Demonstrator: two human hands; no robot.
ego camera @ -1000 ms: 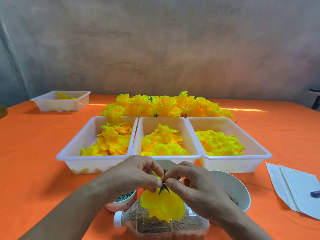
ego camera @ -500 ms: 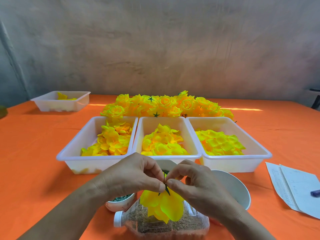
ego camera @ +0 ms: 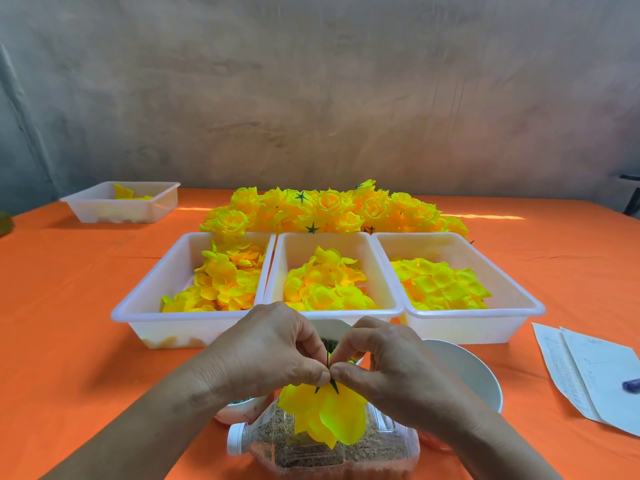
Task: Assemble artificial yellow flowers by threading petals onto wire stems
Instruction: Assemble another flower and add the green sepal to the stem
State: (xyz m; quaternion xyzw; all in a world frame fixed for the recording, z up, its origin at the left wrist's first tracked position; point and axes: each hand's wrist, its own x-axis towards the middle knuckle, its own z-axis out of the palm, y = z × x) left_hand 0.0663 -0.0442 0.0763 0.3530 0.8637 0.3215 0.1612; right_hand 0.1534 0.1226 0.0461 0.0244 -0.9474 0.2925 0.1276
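Head view: low in the centre of the frame, the left hand (ego camera: 270, 355) and the right hand (ego camera: 391, 368) meet fingertip to fingertip. Each grip is clamped, thumb against forefinger, on the thin wire stem (ego camera: 327, 356), which rises between them. Just under the fingertips sits a green calyx (ego camera: 333, 384), and below it hangs the yellow flower (ego camera: 325, 414), head down over a plastic bottle (ego camera: 311, 452) lying on the orange counter (ego camera: 69, 289).

Above the hands are three white trays of loose petals, the left tray (ego camera: 138, 311), the middle tray (ego camera: 346, 237) and the right tray (ego camera: 485, 315). Finished flowers (ego camera: 329, 209) are heaped behind them.

The step looks like seating the calyx against the petals. The next move probably calls for a firm push along the wire while the petals stay gathered, so nothing slips back.
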